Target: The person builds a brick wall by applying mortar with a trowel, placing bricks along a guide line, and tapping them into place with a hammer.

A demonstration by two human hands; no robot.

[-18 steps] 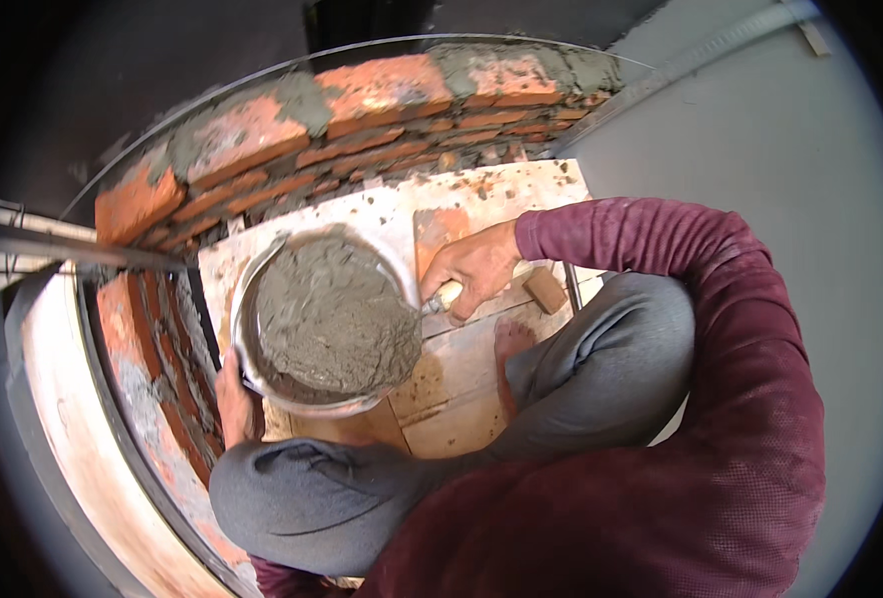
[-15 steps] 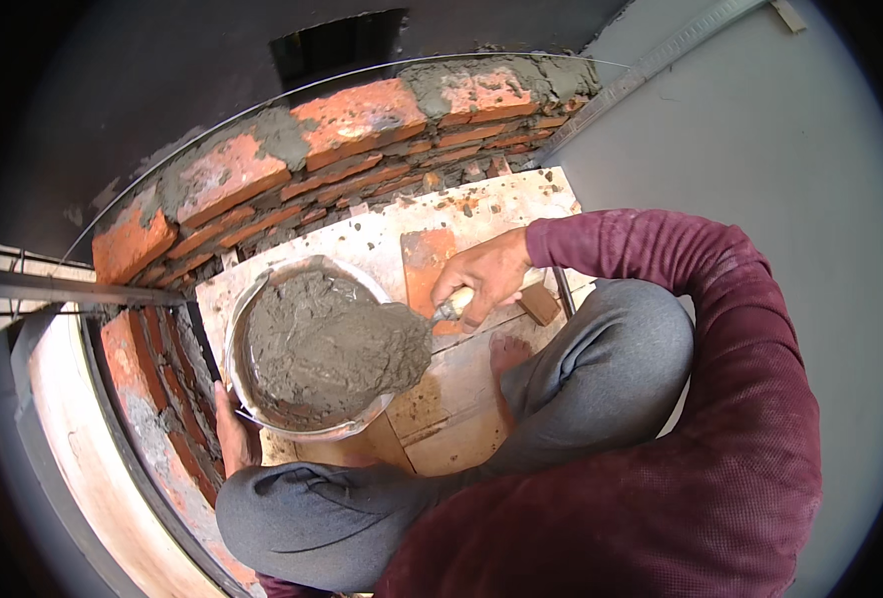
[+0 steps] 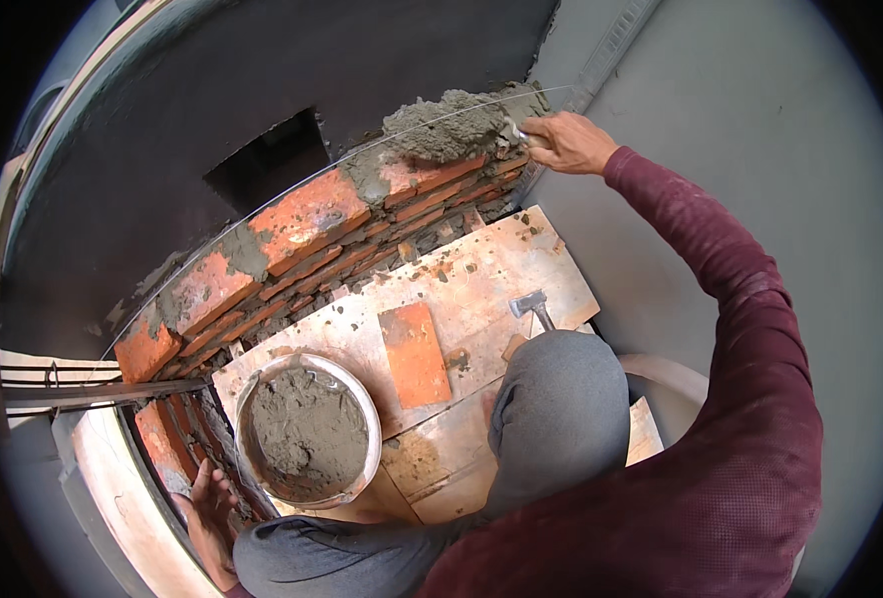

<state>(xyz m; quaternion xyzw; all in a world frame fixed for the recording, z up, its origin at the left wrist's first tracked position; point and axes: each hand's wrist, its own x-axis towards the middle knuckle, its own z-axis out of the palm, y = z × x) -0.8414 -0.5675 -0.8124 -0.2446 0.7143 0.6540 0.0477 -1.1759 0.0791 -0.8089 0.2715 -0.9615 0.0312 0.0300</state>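
Note:
My right hand (image 3: 567,143) is closed round the handle of a trowel (image 3: 515,131) at the far right end of a low brick wall (image 3: 312,221). The trowel's blade is mostly hidden by a thick heap of wet grey mortar (image 3: 446,126) lying along the top of the bricks. My left hand (image 3: 212,520) is empty, its fingers apart and slightly curled, beside a round bucket (image 3: 370,424). Grey mortar (image 3: 312,429) sits inside the bucket, with a hollow scooped in its surface. A loose orange brick (image 3: 415,354) lies flat on the boards to the bucket's right.
A taut string (image 3: 362,148) runs along the wall top. Mortar-spotted boards (image 3: 481,261) cover the ground. A hammer (image 3: 531,305) stands by my right knee. A grey wall (image 3: 760,149) bounds the right side; a dark wall with a rectangular opening (image 3: 270,159) rises behind the bricks.
My right hand has moved from beside the bucket up to the wall's far right end, carrying a trowel load of mortar onto the bricks. My left hand has come off the bucket's side.

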